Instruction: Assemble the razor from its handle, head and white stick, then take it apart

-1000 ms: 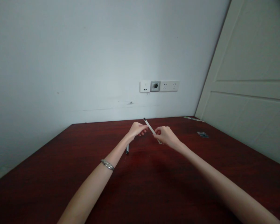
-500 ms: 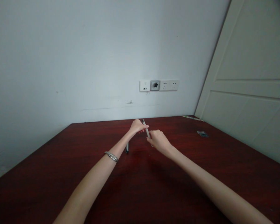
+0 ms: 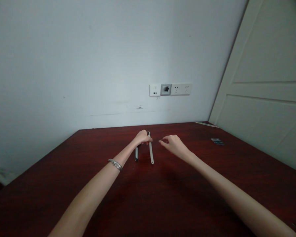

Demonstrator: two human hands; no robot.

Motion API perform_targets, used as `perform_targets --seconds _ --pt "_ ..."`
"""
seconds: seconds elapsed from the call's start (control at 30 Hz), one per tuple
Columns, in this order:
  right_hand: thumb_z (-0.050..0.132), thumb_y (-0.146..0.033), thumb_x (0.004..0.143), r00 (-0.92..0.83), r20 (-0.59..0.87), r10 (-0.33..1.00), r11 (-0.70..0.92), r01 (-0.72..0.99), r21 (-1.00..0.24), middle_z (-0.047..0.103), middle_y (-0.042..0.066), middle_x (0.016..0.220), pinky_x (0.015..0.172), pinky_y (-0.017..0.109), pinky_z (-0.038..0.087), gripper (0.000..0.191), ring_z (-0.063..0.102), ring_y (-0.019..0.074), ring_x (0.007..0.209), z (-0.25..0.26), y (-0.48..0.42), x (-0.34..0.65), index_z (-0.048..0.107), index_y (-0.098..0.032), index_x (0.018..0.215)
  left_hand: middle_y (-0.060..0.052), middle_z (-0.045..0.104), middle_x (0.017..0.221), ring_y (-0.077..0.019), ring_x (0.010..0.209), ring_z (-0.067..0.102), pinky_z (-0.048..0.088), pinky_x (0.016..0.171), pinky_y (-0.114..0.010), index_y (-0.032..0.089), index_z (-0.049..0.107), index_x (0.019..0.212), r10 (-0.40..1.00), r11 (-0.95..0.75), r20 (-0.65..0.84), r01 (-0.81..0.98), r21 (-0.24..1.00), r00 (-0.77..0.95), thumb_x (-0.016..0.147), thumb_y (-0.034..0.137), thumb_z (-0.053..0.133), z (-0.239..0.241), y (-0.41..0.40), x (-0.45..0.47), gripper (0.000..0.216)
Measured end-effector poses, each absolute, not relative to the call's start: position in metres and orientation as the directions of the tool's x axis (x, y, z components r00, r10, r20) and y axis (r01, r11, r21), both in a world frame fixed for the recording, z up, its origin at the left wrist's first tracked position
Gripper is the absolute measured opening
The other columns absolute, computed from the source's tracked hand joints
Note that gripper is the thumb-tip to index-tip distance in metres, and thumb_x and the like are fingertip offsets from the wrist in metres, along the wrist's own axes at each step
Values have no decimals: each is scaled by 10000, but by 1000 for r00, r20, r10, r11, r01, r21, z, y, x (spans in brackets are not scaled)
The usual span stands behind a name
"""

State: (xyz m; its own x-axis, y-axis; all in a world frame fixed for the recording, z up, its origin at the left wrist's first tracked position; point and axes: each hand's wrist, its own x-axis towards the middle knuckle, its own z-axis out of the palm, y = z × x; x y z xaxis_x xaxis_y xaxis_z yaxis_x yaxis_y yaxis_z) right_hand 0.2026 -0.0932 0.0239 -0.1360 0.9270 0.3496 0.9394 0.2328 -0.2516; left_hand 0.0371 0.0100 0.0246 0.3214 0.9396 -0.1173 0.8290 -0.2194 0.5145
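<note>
My left hand (image 3: 143, 137) is curled over the far ends of two pens on the dark red table (image 3: 162, 197). Its fingers pinch the top of a white pen (image 3: 151, 152), which lies pointing toward me. A darker pen (image 3: 136, 154) sits just left of it, partly hidden under my left wrist. My right hand (image 3: 174, 144) hovers a little to the right of the white pen, fingers loosely curled with thumb and forefinger close together, holding nothing I can make out. A silver bracelet (image 3: 114, 164) is on my left wrist.
A small dark packet (image 3: 217, 141) lies at the table's far right, and a thin strip (image 3: 207, 124) lies along the back edge. Wall sockets (image 3: 170, 89) are on the white wall behind. A white door (image 3: 268, 98) stands at the right.
The white pen was held raised between both hands; now it lies on the table beside the dark pen. My right hand has let go and drawn back to the right.
</note>
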Motion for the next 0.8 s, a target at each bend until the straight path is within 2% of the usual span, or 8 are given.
perform_targets --seconds 0.2,0.33,0.53,0.8 --pt "467 -409 848 -98 332 938 204 932 -301 709 99 731 580 252 437 367 665 210 641 25 -92 229 721 -147 808 -26 557 453 -73 347 430 336 376 -206 97 575 451 889 -177 -307 876 449 338 598 188 619 12 4 34 178" --pt "472 -401 847 -22 286 958 132 919 -371 663 69 560 528 247 442 371 620 178 468 31 -96 248 716 -122 851 -11 510 410 -68 353 421 311 378 -199 101 539 416 863 -155 -374 883 443 339 623 136 601 6 -2 35 219" --pt "467 -438 836 77 266 961 49 899 -436 617 40 488 469 233 444 393 559 135 365 34 -95 287 697 -121 813 -10 486 383 -71 353 410 319 401 -212 104 515 380 852 -152 -408 901 406 328 640 119 619 5 -3 35 280" --pt "485 -464 804 223 290 931 -61 876 -478 627 44 501 451 240 446 402 566 140 384 31 -90 348 697 -122 828 -13 503 401 -81 382 437 354 436 -222 109 543 397 855 -167 -408 916 366 319 664 185 652 5 0 33 298"
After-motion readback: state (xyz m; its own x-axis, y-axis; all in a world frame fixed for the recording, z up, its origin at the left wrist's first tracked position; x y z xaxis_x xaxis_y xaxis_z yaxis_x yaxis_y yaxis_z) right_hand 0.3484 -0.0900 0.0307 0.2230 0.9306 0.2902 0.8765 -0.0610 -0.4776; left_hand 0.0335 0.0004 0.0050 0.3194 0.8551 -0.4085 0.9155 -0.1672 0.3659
